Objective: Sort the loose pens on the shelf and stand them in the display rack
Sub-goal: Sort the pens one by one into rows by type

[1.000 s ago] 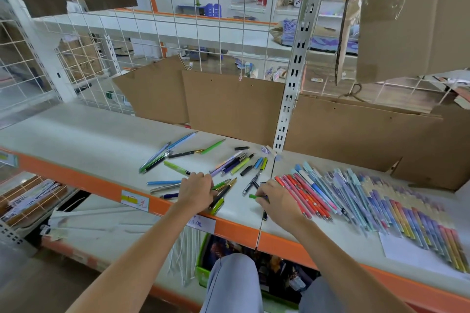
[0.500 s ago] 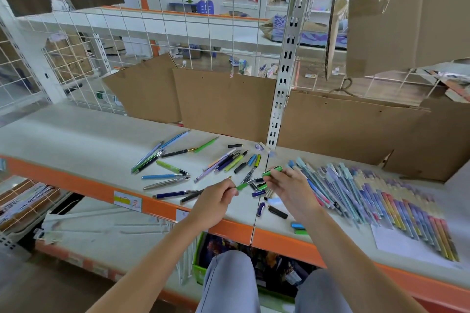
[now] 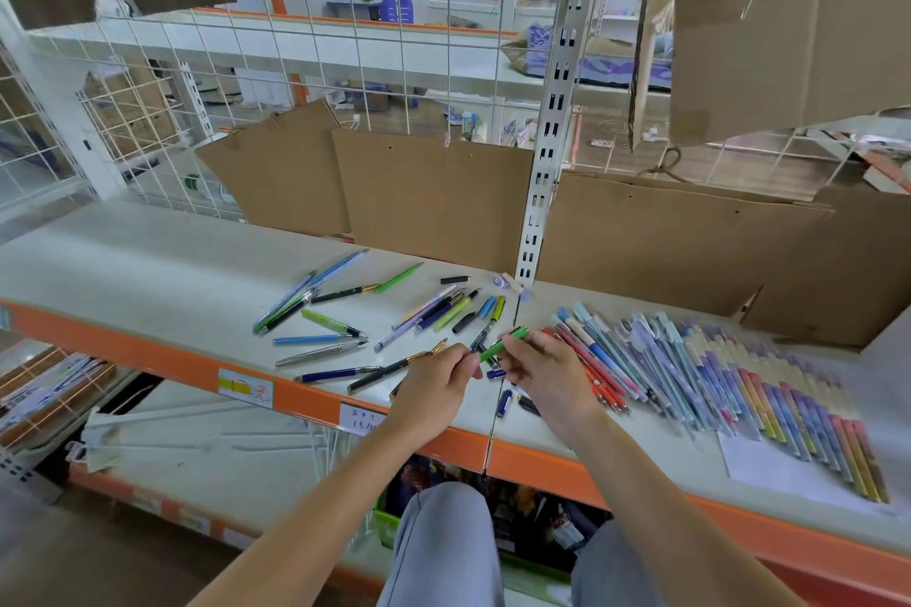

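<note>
- Stockroom shelving all round: we face a pale shelf (image 3: 148,261) with an orange front edge, wire grid panels behind it and brown cardboard sheets (image 3: 434,192) leaning against the grid.
- Slotted metal upright (image 3: 552,113) rises from the back of the shelf; we take it as our landmark.
- Left of the upright's foot lie the loose pens (image 3: 340,325), scattered at all angles: blue, green, black, purple, one silver.
- Right of the upright lies a sorted row of pens (image 3: 715,375), side by side and touching, red ones nearest the upright, then pale blue, then purple, yellow and orange further out.
- White paper sheet (image 3: 769,463) lies under the far right end of that row, near the shelf edge.
- Directly in front of the upright, above the shelf, both hands meet on one green pen (image 3: 503,344).
- Left hand (image 3: 434,384): fingers curled, thumb and fingertips pinching the pen's lower end.
- Right hand (image 3: 547,375): fingers curled round the pen's upper part; the green barrel sticks out past them toward the upright.
- Green pen is tilted and lifted off the shelf.
- Short dark blue piece (image 3: 504,402) lies on the shelf just below the hands; we cannot tell if it is a cap or a pen.
- Price labels (image 3: 245,387) are stuck on the orange edge, left of the hands.
</note>
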